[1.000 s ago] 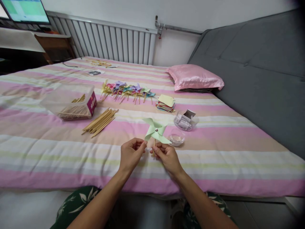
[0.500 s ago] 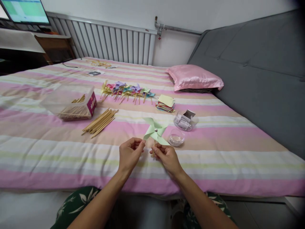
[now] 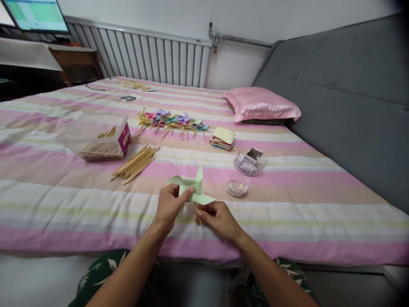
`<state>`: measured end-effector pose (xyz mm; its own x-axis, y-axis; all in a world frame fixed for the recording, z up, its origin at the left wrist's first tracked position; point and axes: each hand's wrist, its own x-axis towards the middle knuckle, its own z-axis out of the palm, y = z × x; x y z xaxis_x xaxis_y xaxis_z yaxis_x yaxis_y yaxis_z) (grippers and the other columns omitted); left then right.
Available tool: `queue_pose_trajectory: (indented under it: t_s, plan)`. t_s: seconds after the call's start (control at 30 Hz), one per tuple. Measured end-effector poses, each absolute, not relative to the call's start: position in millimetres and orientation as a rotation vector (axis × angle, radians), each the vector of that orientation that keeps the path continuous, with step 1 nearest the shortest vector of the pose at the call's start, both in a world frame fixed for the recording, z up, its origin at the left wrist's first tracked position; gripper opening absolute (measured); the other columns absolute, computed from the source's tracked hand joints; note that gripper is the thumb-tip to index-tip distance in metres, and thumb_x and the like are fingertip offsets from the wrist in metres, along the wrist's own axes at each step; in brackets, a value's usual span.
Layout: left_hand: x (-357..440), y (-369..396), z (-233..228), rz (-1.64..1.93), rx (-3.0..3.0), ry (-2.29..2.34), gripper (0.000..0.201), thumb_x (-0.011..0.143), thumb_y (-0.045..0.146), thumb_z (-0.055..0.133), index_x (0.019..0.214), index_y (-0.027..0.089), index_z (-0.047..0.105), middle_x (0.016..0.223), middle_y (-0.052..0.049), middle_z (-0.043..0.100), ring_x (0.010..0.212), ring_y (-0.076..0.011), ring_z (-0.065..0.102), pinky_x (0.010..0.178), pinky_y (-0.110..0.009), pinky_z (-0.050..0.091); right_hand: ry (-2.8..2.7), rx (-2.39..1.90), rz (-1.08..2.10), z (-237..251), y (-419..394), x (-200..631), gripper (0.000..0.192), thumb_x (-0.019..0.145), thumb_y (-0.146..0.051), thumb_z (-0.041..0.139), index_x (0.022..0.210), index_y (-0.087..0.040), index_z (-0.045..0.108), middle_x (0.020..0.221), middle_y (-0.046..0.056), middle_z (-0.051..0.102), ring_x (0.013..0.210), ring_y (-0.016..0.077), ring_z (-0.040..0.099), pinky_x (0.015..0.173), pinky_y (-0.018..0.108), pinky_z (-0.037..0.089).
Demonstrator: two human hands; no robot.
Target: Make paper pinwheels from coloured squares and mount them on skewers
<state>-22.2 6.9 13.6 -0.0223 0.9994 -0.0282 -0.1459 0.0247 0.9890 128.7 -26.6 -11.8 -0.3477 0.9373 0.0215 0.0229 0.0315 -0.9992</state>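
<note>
A pale green paper pinwheel (image 3: pixel 194 187) on a thin wooden stick is held between both hands, just above the near part of the bed. My left hand (image 3: pixel 171 204) pinches the pinwheel's head, its thumb pressed over the centre. My right hand (image 3: pixel 219 217) is closed round the stick below the blades. The thumb covers the pinwheel's middle from view. To the right of the blades stands a small clear round dish (image 3: pixel 237 185). Behind it a clear tub (image 3: pixel 249 163) holds small silvery packets.
A bundle of wooden sticks (image 3: pixel 136 164) lies to the left, beside a clear plastic box (image 3: pixel 92 136) with more sticks. Farther back are several finished pinwheels (image 3: pixel 172 121) and a stack of coloured paper squares (image 3: pixel 223 138). A pink pillow (image 3: pixel 262 104) rests against the grey headboard (image 3: pixel 335 81).
The pinwheel has moved left and toward me, and its face has turned. My left thumb has come onto its centre; my left hand was at a blade's edge before. My right hand keeps the stick.
</note>
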Motion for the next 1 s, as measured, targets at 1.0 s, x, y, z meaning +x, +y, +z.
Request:
queue_pose_trajectory:
  t_s: [1.0]
  plan:
    - [-47, 14, 29, 1.301, 1.052, 1.103, 0.031, 0.061, 0.036, 0.075, 0.08, 0.013, 0.067, 0.072, -0.003, 0.065, 0.068, -0.0145, 0.06, 0.061, -0.023, 0.046, -1.229, -1.149, 1.37, -29, -20, 107, 0.022, 0.067, -0.034, 0.071, 0.076, -0.015, 0.067, 0.063, 0.004, 0.067, 0.055, 0.0136, 0.059, 0.054, 0.025, 0.045]
